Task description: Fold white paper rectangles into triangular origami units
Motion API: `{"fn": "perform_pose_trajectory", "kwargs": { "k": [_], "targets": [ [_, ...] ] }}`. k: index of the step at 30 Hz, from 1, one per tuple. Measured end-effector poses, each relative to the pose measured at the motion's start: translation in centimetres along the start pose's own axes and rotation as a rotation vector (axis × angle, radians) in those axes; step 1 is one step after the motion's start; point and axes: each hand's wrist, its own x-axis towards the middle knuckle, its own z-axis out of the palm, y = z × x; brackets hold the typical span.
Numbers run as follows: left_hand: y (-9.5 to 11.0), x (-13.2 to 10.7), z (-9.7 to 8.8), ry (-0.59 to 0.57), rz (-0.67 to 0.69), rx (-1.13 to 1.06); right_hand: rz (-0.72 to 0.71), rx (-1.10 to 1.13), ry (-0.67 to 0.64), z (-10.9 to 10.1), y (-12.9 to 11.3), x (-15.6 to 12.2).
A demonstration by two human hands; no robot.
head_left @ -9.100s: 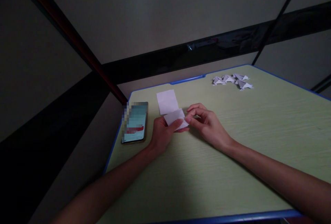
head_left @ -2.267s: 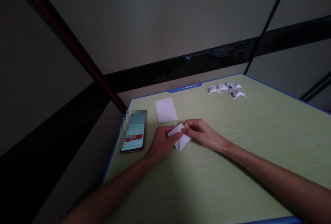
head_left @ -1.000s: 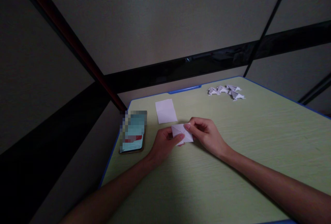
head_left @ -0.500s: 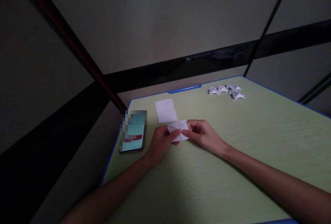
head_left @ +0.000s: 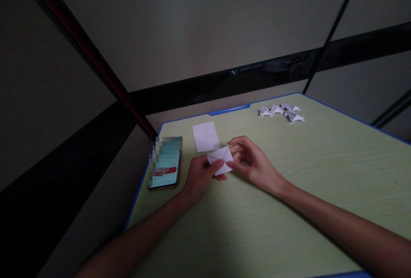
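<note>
A small folded square of white paper (head_left: 221,155), marked with diagonal creases, is held up over the table in front of me. My left hand (head_left: 203,174) pinches its left side, thumb on top and fingers underneath. At its right edge is my right hand (head_left: 252,162), with the thumb on the paper's lower right and the index finger lifted away. The other right fingers bend behind that edge, partly hidden. Just beyond the left hand lies a flat white paper sheet (head_left: 204,136).
A phone (head_left: 166,162) with a lit, partly blurred screen lies left of my hands. Several folded white paper figures (head_left: 278,112) sit at the back right of the pale green table (head_left: 305,167), which has a blue edge. Cabinet panels (head_left: 208,34) rise behind it.
My right index finger has lifted and the right fingers have spread from the paper's upper edge. The folded paper has tilted slightly; the left hand stays nearly still.
</note>
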Motion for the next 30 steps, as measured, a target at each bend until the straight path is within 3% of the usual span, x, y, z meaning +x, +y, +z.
{"fn": "perform_pose_trajectory", "kwargs": {
  "k": [7,13,30],
  "targets": [
    [-0.4,0.27,-0.09,0.006,0.003,-0.036,0.126,-0.015,0.0,-0.27,-0.05,0.04],
    [-0.45,0.27,-0.3,-0.09,-0.004,-0.029,0.175,0.01,-0.023,-0.42,-0.18,0.27],
    [-0.57,0.48,-0.28,-0.091,-0.048,-0.064,0.027,-0.035,-0.02,-0.75,0.08,0.31]
  ]
}}
